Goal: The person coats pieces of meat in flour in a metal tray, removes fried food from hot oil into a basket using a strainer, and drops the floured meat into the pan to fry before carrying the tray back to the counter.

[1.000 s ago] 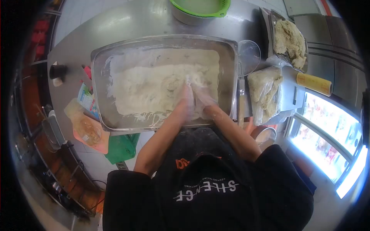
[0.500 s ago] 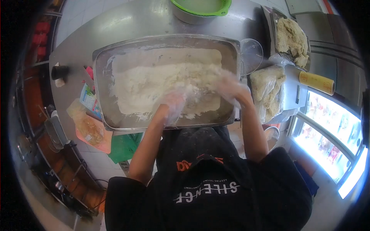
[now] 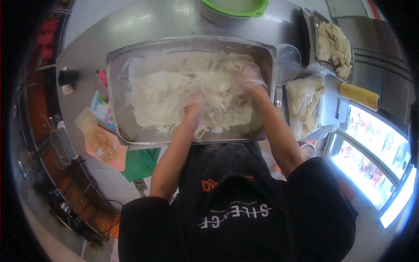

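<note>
Both hands sit farther from the near edge than half a second ago, the right hand [image 3: 250,77] now toward the tray's far right corner, the left hand [image 3: 197,100] near its middle. Smooth steel forms the broad bench [image 3: 170,22]; along its near edge stands the round-cornered metal tray [image 3: 125,127]. Inside lies soft pale powder [image 3: 159,89], lumpy between the hands, streaked thin along the near side. Blur hides the fingers: I cannot tell their opening or hold.
</note>
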`<state>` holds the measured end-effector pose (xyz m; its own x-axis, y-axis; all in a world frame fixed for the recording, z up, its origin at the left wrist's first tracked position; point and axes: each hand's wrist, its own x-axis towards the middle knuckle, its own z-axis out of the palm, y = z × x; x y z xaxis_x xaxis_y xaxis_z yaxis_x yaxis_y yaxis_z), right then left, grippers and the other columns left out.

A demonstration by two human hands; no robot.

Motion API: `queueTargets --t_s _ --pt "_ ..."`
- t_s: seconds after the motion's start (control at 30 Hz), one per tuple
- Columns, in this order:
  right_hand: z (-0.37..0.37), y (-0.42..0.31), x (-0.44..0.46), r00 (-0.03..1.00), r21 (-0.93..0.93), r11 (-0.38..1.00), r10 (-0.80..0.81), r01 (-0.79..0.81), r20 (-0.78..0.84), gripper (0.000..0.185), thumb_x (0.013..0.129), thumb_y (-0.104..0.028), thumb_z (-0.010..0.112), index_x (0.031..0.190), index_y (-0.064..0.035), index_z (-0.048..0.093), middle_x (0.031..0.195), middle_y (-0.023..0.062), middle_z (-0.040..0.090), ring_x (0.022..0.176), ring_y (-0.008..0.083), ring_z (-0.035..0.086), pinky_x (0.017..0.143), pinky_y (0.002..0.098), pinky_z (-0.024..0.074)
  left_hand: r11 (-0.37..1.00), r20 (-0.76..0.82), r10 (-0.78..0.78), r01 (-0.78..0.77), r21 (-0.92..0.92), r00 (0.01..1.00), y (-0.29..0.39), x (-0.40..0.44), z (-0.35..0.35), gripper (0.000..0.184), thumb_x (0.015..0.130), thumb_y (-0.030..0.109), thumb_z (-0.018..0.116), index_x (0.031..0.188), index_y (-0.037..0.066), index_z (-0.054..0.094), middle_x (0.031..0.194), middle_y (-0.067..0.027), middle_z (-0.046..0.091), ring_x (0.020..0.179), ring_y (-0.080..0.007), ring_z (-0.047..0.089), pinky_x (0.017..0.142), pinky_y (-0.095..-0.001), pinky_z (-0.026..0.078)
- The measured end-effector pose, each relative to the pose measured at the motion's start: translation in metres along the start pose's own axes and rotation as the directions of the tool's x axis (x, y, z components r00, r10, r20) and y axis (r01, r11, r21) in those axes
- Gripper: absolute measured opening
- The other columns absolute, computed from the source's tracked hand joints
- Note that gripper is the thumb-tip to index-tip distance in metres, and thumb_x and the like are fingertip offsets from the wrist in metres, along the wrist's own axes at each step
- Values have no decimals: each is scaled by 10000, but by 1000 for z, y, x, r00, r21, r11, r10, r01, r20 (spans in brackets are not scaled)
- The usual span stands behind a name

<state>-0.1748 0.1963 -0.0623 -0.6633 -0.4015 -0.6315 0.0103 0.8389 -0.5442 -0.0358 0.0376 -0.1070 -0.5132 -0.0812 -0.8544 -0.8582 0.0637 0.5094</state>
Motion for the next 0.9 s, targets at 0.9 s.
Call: queueTargets --t_s 0.9 --pt "39 10 -77 945 940 199 236 -277 228 701 960 -485 505 1490 -57 341 1521 178 343 1390 295 338 1084 401 364 557 263 258 79 -827 930 44 -56 16 437 1028 438 374 1299 135 534 1135 -96 641 948 -214 634 803 -406 544"
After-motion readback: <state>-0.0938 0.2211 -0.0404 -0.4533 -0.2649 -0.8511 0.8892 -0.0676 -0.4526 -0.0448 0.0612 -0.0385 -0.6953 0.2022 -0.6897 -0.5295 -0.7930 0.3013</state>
